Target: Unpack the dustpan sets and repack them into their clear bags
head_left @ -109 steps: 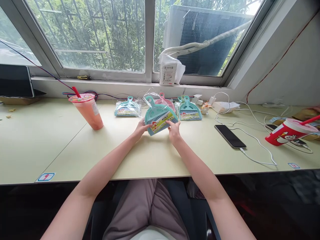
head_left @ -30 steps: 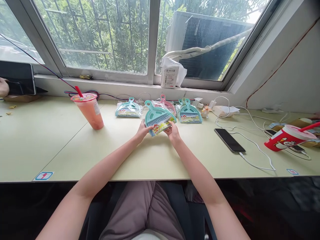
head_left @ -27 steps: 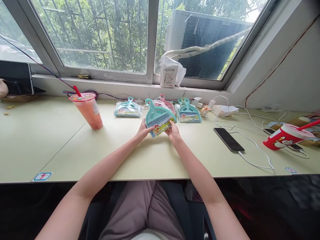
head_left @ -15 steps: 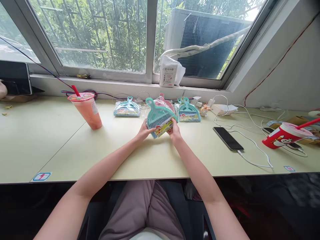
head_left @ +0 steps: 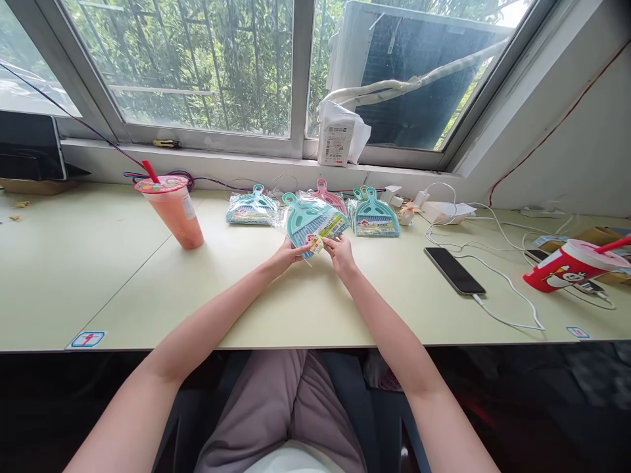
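Observation:
A mint-green dustpan and brush set in clear wrapping is tilted to the left above the table, its printed label facing me. My left hand is closed on its lower left edge. At the lower right edge my right hand grips it, fingertips on the label. Behind it lies a pink dustpan set, partly hidden. Another wrapped green dustpan set rests to the left, and a group of green dustpan sets lies to the right.
On the left of the table stands a tall orange drink cup. To the right are a phone on a white cable, a red cup and tangled cords. A tissue pack sits on the windowsill.
The held dustpan set has tipped further over to the left. My right hand has shifted from its right side down to the lower edge, over the label. The view has moved slightly.

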Demonstrator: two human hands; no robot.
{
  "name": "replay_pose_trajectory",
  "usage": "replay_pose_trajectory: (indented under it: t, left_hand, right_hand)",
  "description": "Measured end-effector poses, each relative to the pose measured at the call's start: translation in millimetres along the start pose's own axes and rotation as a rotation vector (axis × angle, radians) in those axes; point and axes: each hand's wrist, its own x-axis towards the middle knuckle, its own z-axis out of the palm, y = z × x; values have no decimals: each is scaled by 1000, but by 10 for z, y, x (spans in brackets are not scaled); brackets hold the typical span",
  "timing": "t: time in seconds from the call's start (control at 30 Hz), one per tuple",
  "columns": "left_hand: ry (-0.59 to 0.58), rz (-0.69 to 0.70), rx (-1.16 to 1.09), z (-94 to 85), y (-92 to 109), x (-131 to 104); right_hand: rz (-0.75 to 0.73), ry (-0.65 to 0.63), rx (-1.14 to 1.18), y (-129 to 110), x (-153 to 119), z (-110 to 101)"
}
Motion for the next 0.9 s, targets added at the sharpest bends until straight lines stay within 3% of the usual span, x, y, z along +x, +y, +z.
replay_pose_trajectory:
  t: [0.2,0.23,0.3,0.37,0.43,0.5,0.6,0.7,0.9]
  left_hand:
    - [-113,-140,18,90,-37,-22]
    - [-74,-133,51,114,-51,-23]
    - [135,-22,173,155,-72,-28]
    - [385,209,370,166,-62,-40]
    - [459,442,603,137,-14,-58]
    - [316,554,801,89,45,-73]
    - [97,487,938,50,71,-83]
    - [82,404,945,66,10,-84]
    - [40,464,948,80,-46,-105]
  right_hand:
    - [-80,94,14,23,-57,48]
    - [-85,108,24,21,-63,53]
    - [-84,140,46,14,-65,56]
    - [-77,160,63,7,-58,51]
    - [-69,167,70,6,-53,48]
    - [-68,162,61,12,-56,55]
    - [-69,161,35,32,-77,82]
    - [-53,189,33,49,-99,109]
    - [-62,208,54,56,-106,114]
